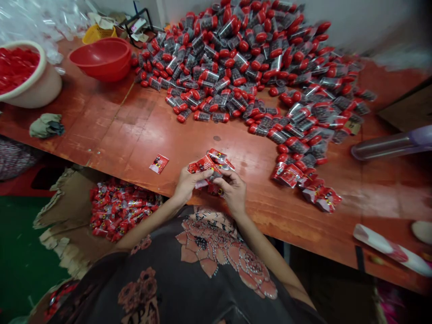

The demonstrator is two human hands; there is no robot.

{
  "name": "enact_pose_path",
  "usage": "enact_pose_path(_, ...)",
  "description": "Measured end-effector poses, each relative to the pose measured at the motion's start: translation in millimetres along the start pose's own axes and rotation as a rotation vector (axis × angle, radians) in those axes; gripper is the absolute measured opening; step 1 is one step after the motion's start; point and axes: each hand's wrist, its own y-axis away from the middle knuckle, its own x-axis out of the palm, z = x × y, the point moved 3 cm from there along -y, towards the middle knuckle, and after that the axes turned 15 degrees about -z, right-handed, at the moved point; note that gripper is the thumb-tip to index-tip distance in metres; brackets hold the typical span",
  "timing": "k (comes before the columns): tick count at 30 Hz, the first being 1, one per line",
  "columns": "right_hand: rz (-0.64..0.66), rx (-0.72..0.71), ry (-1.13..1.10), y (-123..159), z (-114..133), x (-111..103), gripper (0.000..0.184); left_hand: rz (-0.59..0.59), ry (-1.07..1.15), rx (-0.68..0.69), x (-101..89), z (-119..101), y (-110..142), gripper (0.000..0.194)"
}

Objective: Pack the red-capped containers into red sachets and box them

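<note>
Close to the table's front edge, my left hand (187,183) pinches a red printed packet (204,164) between thumb and fingers. My right hand (234,189) is closed at the packet's right side, its thumb and fingertips on a dark part there. Several more red packets (218,155) lie on the table just behind and under my hands. A single flat red packet (159,164) rests to the left of them. On the right, a group of filled red packets (317,191) lies near the small tubes.
A big heap of clear tubes with red caps (216,74) covers the table's back. Left stand a red bowl (101,58), a white bucket (43,85) of red pieces and a crumpled cloth (46,125). Below, a cardboard box (67,225) holds red packets. A clear cylinder (384,145) lies right.
</note>
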Motion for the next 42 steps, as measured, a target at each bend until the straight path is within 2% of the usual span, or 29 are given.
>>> enact_pose_path(6,-0.005,0.005,0.039,0.1,4.0,-0.8,0.019,-0.062,0.004,-0.035,-0.7,10.6,2.0,0.039)
enact_pose_path(10,0.044,0.154,0.055,-0.7,7.4,-3.4,0.022,-0.057,-0.008,-0.041,-4.0,12.7,-1.4,0.038)
enact_pose_path(12,0.009,0.172,0.082,-7.2,7.1,-11.5,0.023,-0.089,0.009,-0.031,-10.8,8.7,-7.4,0.037)
enact_pose_path(14,-0.041,0.105,0.146,-17.1,6.5,-22.4,0.025,-0.116,0.044,-0.07,-18.9,2.4,-14.5,0.036)
enact_pose_path(17,-0.064,-0.136,0.355,-27.9,10.2,-31.7,0.026,-0.073,0.095,-0.176,-24.2,-6.2,-21.4,0.037)
enact_pose_path(20,-0.038,-0.348,0.44,-25.0,19.1,-21.5,0.023,-0.044,0.102,-0.185,-17.7,-8.0,-22.4,0.033)
enact_pose_path(24,0.174,-0.279,0.277,-17.1,22.2,9.0,0.034,-0.036,0.108,-0.125,1.5,-1.2,-20.3,0.025)
enact_pose_path(27,0.2,-0.271,0.256,-22.9,22.6,17.7,0.036,-0.014,0.112,-0.116,12.6,1.0,-20.8,0.027)
enact_pose_path(31,0.205,-0.383,0.349,-38.4,26.0,13.9,0.037,0.01,0.127,-0.106,20.9,-2.0,-27.8,0.034)
enact_pose_path(34,0.26,-0.461,0.418,-58.9,27.6,10.3,0.036,-0.008,0.119,-0.128,27.4,-3.8,-35.4,0.041)
enact_pose_path(36,0.279,-0.504,0.502,-84.0,28.3,5.1,0.033,-0.06,0.117,-0.15,31.1,-5.4,-40.4,0.043)
enact_pose_path(37,0.245,-0.521,0.56,-100.7,28.6,0.3,0.03,-0.091,0.123,-0.159,32.4,-6.5,-42.7,0.044)
enact_pose_path(39,0.084,-0.547,0.677,-139.1,29.1,-13.1,0.031,-0.131,0.152,-0.167,33.6,-8.9,-46.8,0.044)
enact_pose_path(41,-0.006,-0.543,0.726,-174.4,25.5,-24.7,0.038,-0.125,0.193,-0.147,33.0,-11.6,-50.2,0.039)
enact_pose_path(42,-0.053,-0.578,0.841,-188.1,22.5,-29.1,0.041,-0.111,0.208,-0.136,31.9,-12.6,-51.6,0.036)
